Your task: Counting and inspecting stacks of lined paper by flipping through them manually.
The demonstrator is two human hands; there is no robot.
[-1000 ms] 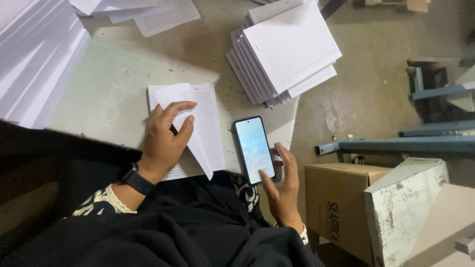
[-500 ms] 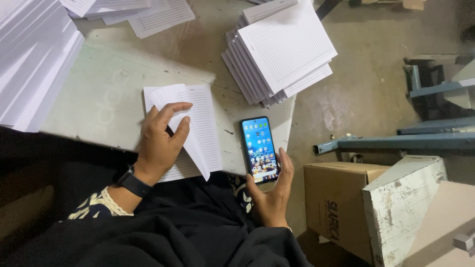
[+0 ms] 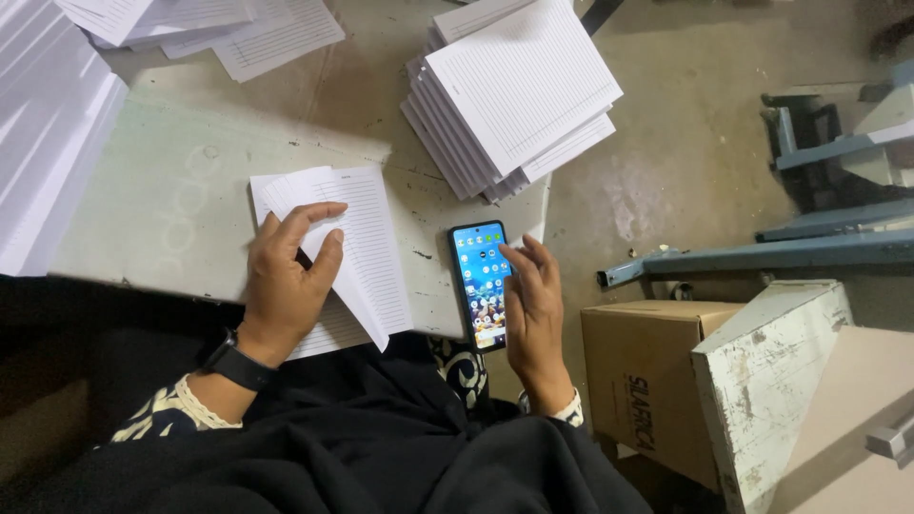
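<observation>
My left hand [image 3: 288, 286] rests on a folded bundle of lined white sheets [image 3: 367, 249] lying on a pale worn table [image 3: 171, 205], fingers curled over the folded pages. A black band is on that wrist. My right hand [image 3: 533, 309] lies beside a smartphone [image 3: 479, 282] with a lit screen of coloured icons, which lies flat at the table's right edge. The fingers are spread and the fingertips touch the phone's right side and screen; the hand does not grip it.
A fanned stack of lined sheets [image 3: 519, 90] lies at the table's far right. More sheets [image 3: 205, 29] and a tall white paper pile [image 3: 43, 133] are on the left. A cardboard box [image 3: 638, 381], a chipped white block [image 3: 771, 371] and blue metal bars [image 3: 762, 252] stand on the floor to the right.
The phone went from held up in my right hand to lying flat on the table, its screen switched to an icon page. My left hand stayed on the folded sheets.
</observation>
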